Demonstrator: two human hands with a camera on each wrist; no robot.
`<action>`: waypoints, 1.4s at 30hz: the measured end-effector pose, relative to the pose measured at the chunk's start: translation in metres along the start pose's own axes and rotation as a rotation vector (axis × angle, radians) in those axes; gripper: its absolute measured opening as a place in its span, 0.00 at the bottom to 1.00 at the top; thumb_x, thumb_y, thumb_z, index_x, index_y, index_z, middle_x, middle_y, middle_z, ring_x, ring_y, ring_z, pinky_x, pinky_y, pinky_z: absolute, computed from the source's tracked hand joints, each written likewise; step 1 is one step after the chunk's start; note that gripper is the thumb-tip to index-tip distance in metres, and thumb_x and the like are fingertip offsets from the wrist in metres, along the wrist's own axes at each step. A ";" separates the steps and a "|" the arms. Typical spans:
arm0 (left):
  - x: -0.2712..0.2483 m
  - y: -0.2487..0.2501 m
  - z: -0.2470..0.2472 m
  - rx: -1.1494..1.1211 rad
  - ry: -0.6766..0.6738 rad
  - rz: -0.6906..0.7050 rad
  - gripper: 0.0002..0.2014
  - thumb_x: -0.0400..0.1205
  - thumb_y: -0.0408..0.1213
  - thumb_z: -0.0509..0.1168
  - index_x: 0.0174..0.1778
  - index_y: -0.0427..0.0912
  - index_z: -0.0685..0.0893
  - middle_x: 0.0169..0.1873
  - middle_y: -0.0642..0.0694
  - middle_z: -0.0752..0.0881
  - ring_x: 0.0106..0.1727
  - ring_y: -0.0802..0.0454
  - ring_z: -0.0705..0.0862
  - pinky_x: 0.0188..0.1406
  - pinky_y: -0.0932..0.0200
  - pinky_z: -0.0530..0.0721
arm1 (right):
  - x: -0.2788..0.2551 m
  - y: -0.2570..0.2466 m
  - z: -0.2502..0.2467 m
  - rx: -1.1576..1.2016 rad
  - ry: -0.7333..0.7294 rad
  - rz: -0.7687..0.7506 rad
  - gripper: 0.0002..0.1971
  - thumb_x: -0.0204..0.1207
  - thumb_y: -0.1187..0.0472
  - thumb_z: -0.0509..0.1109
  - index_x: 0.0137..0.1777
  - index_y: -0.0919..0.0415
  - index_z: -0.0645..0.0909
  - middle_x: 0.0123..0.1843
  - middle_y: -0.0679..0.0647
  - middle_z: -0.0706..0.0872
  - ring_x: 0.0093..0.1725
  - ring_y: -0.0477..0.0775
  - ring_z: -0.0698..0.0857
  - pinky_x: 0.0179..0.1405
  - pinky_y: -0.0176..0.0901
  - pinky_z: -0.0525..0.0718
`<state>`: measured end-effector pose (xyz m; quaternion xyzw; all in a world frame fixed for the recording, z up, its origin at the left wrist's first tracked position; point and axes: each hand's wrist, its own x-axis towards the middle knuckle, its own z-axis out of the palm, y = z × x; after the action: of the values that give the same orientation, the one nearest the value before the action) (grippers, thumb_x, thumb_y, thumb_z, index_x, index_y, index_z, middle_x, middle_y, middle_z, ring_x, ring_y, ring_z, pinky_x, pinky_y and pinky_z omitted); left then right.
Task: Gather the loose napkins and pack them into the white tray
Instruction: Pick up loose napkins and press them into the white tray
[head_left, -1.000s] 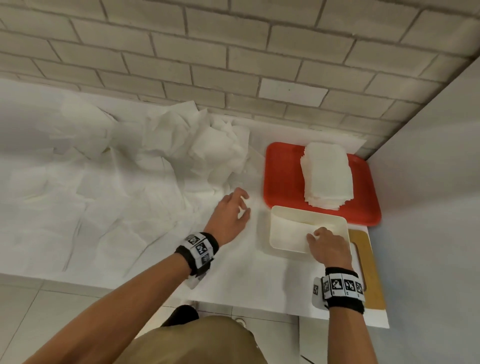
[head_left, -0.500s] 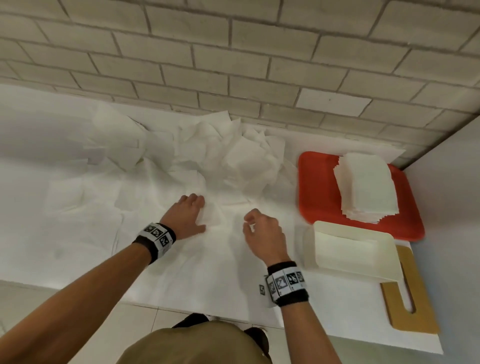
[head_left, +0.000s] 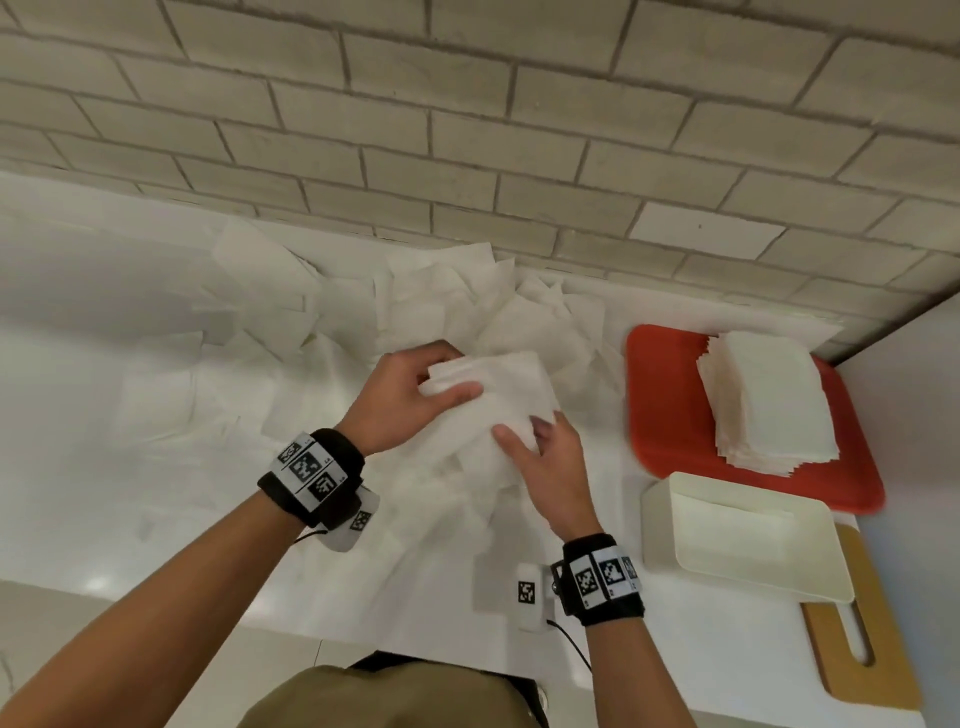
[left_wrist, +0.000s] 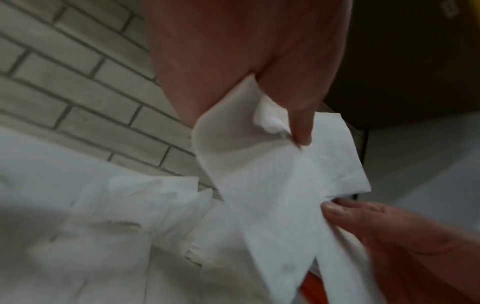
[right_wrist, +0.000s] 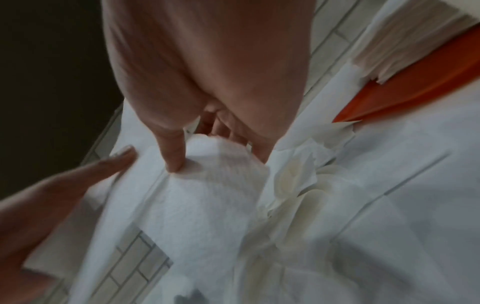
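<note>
Both hands hold one white napkin lifted above the table. My left hand pinches its far left edge between thumb and fingers. My right hand grips its near right corner. The left wrist view shows the napkin pinched under my left thumb. In the right wrist view the napkin bunches under my right fingers. Loose napkins lie heaped against the wall behind. The white tray stands to the right with napkins lying flat inside.
A red tray at the right holds a neat stack of napkins. A wooden board lies under the white tray near the table's front edge. A brick wall runs behind. More flat napkins cover the left table.
My right hand left the white tray and came left. Both hands took hold of a napkin and raised it off the table. The view shifted left.
</note>
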<state>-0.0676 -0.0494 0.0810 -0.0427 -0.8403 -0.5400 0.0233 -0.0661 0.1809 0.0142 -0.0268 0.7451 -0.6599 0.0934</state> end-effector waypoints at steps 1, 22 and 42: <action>0.003 -0.005 0.000 -0.084 0.005 -0.083 0.16 0.79 0.46 0.83 0.60 0.50 0.89 0.49 0.54 0.95 0.50 0.57 0.94 0.51 0.63 0.90 | 0.001 0.003 0.000 0.028 0.021 0.015 0.19 0.82 0.56 0.83 0.70 0.50 0.83 0.63 0.50 0.95 0.64 0.52 0.94 0.65 0.54 0.92; -0.055 -0.116 0.080 -0.436 -0.147 -0.747 0.12 0.93 0.35 0.63 0.68 0.39 0.88 0.61 0.42 0.95 0.62 0.40 0.94 0.68 0.34 0.90 | -0.024 -0.029 0.003 0.166 0.259 0.072 0.07 0.90 0.55 0.74 0.64 0.49 0.80 0.45 0.50 0.94 0.37 0.45 0.84 0.38 0.40 0.82; -0.053 -0.102 0.104 -0.147 0.033 -0.704 0.17 0.91 0.52 0.65 0.64 0.41 0.78 0.60 0.46 0.88 0.62 0.44 0.87 0.66 0.42 0.87 | -0.035 0.059 0.052 -0.377 0.143 0.449 0.15 0.95 0.54 0.62 0.75 0.62 0.76 0.55 0.49 0.84 0.45 0.40 0.81 0.45 0.35 0.77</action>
<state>-0.0240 0.0005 -0.0596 0.2568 -0.7619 -0.5745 -0.1537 -0.0174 0.1429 -0.0462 0.1682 0.8463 -0.4731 0.1778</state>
